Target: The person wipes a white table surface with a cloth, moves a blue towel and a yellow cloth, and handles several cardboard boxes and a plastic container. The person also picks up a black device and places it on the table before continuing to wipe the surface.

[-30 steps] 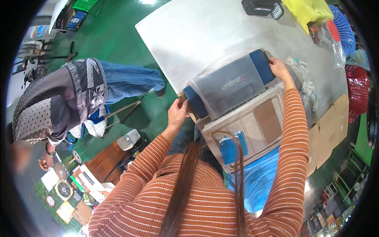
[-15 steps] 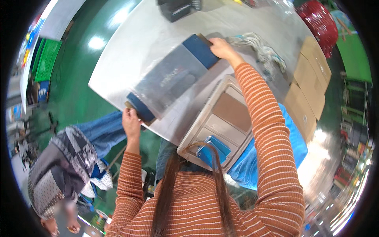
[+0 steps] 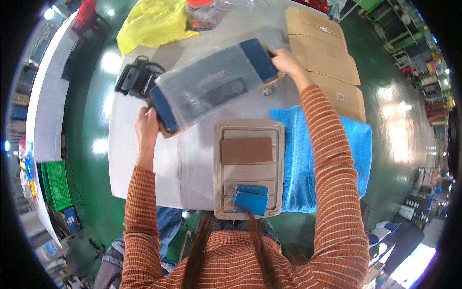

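A long blue flat box with brown edges hangs over the white table, tilted with its right end farther away. A cloudy clear plastic sleeve covers its middle, leaving both blue ends bare. My left hand grips the near left end, and my right hand grips the far right end. Below it, a beige plastic lid lies at the table's near edge. On the lid are a brown rectangular piece and a bright blue flat case.
A black device stands beyond my left hand. Farther off lie a yellow cloth and a red-lidded jar. Blue fabric sits right of the lid, with flattened cardboard behind. A person's sleeve shows at lower left.
My view has turned, so the table and lid now appear straighter. Both hands still hold the box, now at a flatter slant. The person at left has mostly left the picture.
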Tool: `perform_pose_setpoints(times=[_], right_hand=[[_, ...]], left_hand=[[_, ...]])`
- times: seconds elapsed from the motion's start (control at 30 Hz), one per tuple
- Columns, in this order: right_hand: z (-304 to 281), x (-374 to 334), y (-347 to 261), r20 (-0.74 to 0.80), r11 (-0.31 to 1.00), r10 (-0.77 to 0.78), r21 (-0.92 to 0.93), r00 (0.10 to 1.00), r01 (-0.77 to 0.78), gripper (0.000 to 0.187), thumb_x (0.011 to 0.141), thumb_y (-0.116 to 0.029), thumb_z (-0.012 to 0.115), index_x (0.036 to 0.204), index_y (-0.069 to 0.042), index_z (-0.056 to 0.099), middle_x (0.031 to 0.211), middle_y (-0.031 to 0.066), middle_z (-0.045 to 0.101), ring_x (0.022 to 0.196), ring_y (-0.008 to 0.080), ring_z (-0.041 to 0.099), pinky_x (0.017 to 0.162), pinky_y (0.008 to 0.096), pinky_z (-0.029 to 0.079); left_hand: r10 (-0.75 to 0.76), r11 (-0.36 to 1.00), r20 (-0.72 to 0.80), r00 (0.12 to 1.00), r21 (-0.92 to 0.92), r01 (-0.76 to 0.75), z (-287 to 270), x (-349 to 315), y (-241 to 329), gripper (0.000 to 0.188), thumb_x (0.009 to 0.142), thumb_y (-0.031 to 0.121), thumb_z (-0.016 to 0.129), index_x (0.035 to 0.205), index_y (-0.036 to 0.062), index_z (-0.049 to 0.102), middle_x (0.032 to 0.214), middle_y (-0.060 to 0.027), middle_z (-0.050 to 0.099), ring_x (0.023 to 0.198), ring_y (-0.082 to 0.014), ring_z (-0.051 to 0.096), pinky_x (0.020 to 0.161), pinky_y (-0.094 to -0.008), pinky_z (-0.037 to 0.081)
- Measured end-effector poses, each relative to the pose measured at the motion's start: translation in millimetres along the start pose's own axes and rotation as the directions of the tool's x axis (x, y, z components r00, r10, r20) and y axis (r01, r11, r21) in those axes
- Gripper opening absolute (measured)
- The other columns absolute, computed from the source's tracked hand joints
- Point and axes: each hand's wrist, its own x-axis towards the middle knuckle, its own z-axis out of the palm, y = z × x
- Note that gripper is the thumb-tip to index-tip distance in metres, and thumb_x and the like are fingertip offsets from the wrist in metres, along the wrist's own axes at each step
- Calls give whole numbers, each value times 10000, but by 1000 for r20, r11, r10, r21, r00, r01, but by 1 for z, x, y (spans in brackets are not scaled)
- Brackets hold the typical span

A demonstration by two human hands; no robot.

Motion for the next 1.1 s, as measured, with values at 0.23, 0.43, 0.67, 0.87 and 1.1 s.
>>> perform_pose_setpoints(times=[0.23, 0.43, 0.67, 0.87, 1.1], right_hand=[[-111, -71, 188, -123, 951, 308, 68, 944, -301, 299, 735, -109, 488, 933, 50, 646, 871, 230, 658, 852, 303, 639, 741, 384, 475], [-171, -130, 306, -66, 795, 582, 256, 811, -550, 275, 765, -173, 564, 927, 32, 648, 741, 97, 631, 658, 162, 607, 519, 331, 466], [-155, -157, 422, -31, 668, 690, 411, 723, -620, 230, 773, -151, 549, 897, 12, 654, 669, 41, 595, 560, 153, 571, 465, 287, 440], [-139, -155, 467, 13, 706, 631, 404, 776, -581, 298, 851, -246, 523, 973, 3, 631, 601, -7, 518, 461, 87, 474, 372, 247, 317], [-171, -141, 444, -220, 746, 533, -334, 817, -576, 439, 906, -362, 456, 1178, -35, 562, 1171, 182, 577, 1133, 338, 513, 934, 417, 389]], left_hand=[[117, 981, 292, 949, 117, -157, 181, 3, 113, 312, 832, 259, 474, 927, -8, 605, 762, -198, 633, 661, -272, 638, 618, -376, 496], [255, 927, 402, 879, 158, -341, 337, -34, 152, 389, 822, 300, 453, 1005, -11, 600, 943, -271, 616, 936, -428, 578, 843, -457, 436], [160, 947, 508, 846, 164, -277, 423, -69, 161, 401, 825, 280, 442, 994, -59, 574, 962, -306, 597, 951, -438, 567, 858, -463, 429], [136, 947, 537, 833, 176, -268, 426, -70, 168, 409, 846, 308, 438, 953, -60, 580, 889, -271, 625, 889, -422, 597, 817, -460, 457], [314, 924, 498, 808, 36, -381, 313, -55, 148, 320, 911, 270, 467, 1048, 13, 598, 924, -94, 651, 824, -186, 620, 702, -285, 477]])
